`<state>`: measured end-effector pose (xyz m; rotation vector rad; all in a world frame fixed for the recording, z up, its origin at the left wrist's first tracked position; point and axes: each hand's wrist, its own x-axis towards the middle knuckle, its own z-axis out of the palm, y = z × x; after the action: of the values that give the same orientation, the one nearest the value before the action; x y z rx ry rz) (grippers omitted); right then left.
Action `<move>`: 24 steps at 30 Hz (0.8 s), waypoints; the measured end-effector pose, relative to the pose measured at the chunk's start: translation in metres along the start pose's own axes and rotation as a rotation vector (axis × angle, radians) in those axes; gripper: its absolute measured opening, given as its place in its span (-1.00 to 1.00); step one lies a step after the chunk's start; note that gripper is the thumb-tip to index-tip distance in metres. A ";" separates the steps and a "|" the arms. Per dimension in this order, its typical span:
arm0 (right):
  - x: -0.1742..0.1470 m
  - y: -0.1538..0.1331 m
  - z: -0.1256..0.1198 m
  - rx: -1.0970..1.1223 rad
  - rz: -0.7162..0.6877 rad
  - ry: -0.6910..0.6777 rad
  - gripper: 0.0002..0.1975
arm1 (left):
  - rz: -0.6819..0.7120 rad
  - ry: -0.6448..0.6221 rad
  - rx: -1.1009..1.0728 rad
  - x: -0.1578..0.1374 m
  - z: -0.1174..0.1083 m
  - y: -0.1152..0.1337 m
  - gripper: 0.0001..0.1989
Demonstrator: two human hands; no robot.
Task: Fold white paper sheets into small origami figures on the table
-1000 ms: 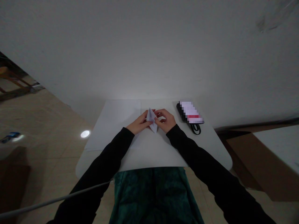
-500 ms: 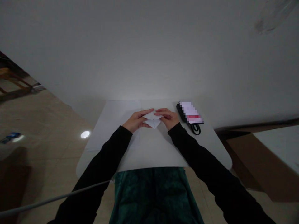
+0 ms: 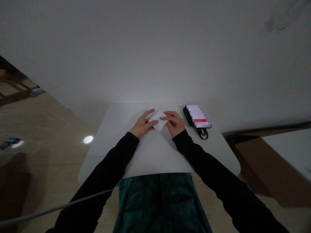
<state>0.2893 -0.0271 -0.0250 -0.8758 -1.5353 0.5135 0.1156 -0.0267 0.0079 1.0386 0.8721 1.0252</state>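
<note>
Left hand [image 3: 141,127] and right hand [image 3: 177,125] pinch a folded white paper diamond [image 3: 157,116] at opposite sides. A flat white paper sheet [image 3: 118,126] lies left of the diamond.

White tabletop [image 3: 160,158], near corners rounded. White paper [image 3: 118,126] lying flat across left side; black case [image 3: 187,114] toward far right corner, looped black strap [image 3: 199,133] at its near end.

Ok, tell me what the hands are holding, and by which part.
A folded white paper: the left hand grips it at its left corner, the right hand at its right corner.
</note>
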 end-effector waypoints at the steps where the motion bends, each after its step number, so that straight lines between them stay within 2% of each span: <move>1: 0.001 0.001 0.000 0.021 0.012 -0.026 -0.70 | 0.020 -0.011 0.034 0.000 -0.001 0.000 -0.22; 4: 0.004 0.002 0.001 0.133 0.094 -0.110 -0.75 | 0.081 -0.030 0.149 0.002 -0.007 0.000 -0.26; 7: 0.006 0.002 0.001 0.263 0.239 -0.163 -0.83 | 0.144 -0.009 0.223 0.006 -0.012 -0.003 -0.32; 9: 0.006 0.002 0.003 0.306 0.333 -0.117 -0.80 | 0.179 0.008 0.246 0.008 -0.015 -0.005 -0.39; 12: 0.004 0.003 0.006 0.350 0.437 -0.008 -0.66 | 0.211 0.002 0.294 0.010 -0.016 -0.007 -0.48; 14: 0.003 0.004 0.008 0.374 0.487 -0.007 -0.65 | 0.217 -0.008 0.340 0.011 -0.015 -0.007 -0.50; 17: 0.002 0.004 0.008 0.388 0.527 -0.035 -0.67 | 0.262 0.034 0.424 0.010 -0.013 -0.007 -0.59; 21: 0.003 0.001 0.006 0.390 0.527 -0.050 -0.66 | 0.416 0.192 0.607 0.007 -0.009 -0.007 -0.64; 24: 0.003 -0.004 0.006 0.376 0.504 -0.064 -0.66 | 0.492 0.266 0.684 0.004 -0.008 -0.006 -0.70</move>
<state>0.2827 -0.0263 -0.0206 -0.9511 -1.2092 1.1638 0.1112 -0.0219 -0.0008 1.7813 1.2658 1.3308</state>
